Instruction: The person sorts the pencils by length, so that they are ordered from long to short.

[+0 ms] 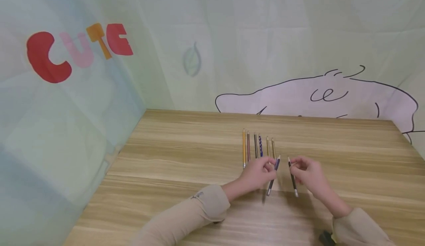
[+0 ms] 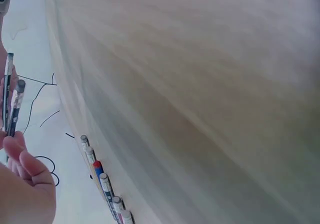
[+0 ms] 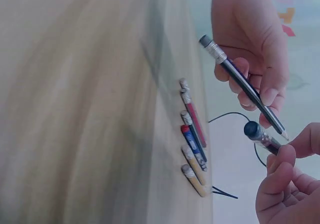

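Observation:
My left hand (image 1: 258, 173) pinches a dark pencil (image 1: 272, 181) between thumb and fingers, tip up and eraser end down. To its right, my right hand (image 1: 309, 174) pinches another dark pencil (image 1: 293, 182), tilted the opposite way, with its eraser end low. In the right wrist view, the left hand's pencil (image 3: 245, 86) shows a metal ferrule and dark eraser. The right hand's pencil (image 3: 267, 143) points its eraser end toward that camera. Both pencils are held above the table, a short gap between them in the head view.
Beyond my left hand several pencils lie side by side on the wooden table (image 1: 186, 146): a yellow pencil (image 1: 244, 146), a dark red pencil (image 1: 248, 144), a black pencil (image 1: 256, 144), a blue patterned pencil (image 1: 261, 146) and two gold-coloured ones. A printed cloth wall (image 1: 166, 72) borders the table.

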Tool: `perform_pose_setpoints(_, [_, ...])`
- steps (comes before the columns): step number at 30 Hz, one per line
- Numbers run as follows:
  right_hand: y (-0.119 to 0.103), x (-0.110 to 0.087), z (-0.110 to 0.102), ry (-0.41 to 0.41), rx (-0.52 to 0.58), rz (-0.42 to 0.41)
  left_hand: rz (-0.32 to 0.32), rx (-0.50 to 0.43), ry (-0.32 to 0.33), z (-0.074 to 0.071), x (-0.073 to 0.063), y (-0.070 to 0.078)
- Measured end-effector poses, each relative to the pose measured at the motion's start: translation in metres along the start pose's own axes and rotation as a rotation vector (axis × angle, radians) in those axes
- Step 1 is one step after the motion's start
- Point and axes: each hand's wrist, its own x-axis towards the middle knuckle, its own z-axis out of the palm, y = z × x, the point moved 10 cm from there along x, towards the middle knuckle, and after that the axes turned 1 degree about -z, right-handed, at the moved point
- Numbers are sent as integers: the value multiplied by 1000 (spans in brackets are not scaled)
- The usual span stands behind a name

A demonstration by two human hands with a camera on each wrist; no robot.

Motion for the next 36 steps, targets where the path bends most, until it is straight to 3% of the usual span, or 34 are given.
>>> perform_pose_setpoints(9, [-7,0,-7,27,85,-25,10,-51,44,-1,2,4])
perform_pose_setpoints(21, [-10,2,2,9,200,-116,27,-141,101,-4,5,9])
perform_pose_setpoints(36, [-7,6,6,28,227,-131,18,-210,118,-4,6,4])
